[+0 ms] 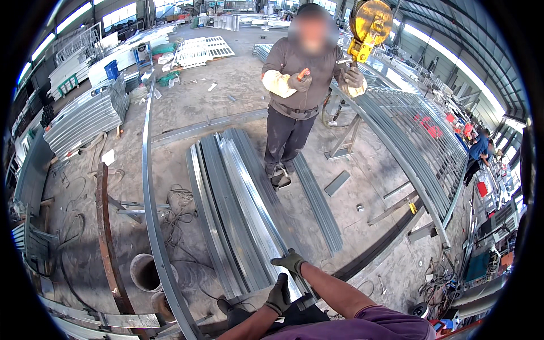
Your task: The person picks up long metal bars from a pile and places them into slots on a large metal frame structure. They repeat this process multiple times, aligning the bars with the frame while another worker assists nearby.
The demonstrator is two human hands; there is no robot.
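My two gloved hands are at the near end of a long shiny metal profile point(249, 204), one on each side of it. My left hand point(278, 296) grips its left side, thumb pointing up. On the right edge, slightly farther along, my right hand point(291, 262) holds on with its thumb stretched toward the left. The undersides of both hands are hidden. This profile lies on a stack of long grey metal profiles point(212, 187) that runs away from me across the floor.
Beyond the stack stands a co-worker point(303, 73), one hand around a small orange object point(304, 74), the other by a yellow crane hook block point(369, 28). More profiles point(317, 204) lie to the right. A long rail point(148, 170) and a rusty beam point(103, 226) run along the left.
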